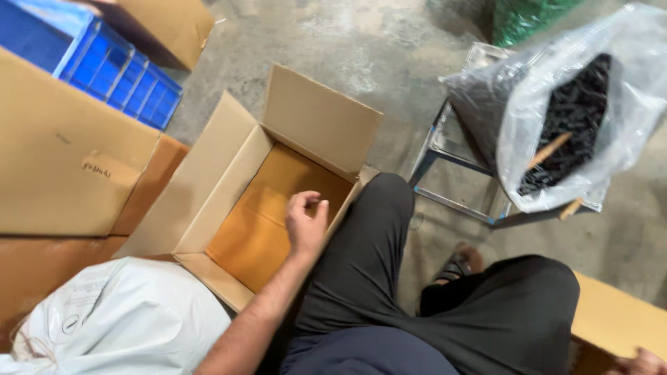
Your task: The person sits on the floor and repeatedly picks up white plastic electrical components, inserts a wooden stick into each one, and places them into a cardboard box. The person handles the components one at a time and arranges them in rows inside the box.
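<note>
My left hand (306, 222) hovers over the open cardboard box (229, 149), near its right wall, with the fingers curled in and nothing visible in them. The box's flaps are spread open and its brown floor is bare. My right hand (643, 362) shows only as knuckles at the bottom right corner, beside the edge of another cardboard box (611, 316); whether it grips anything is hidden. I sit with my legs in dark trousers between the two boxes.
A clear plastic bag of small black parts (580, 111), with a wooden stick in it, rests on a metal frame stool (445, 142) at the right. At the left are a large cardboard box (62, 153), a blue crate (118, 69) and a white sack (125, 312).
</note>
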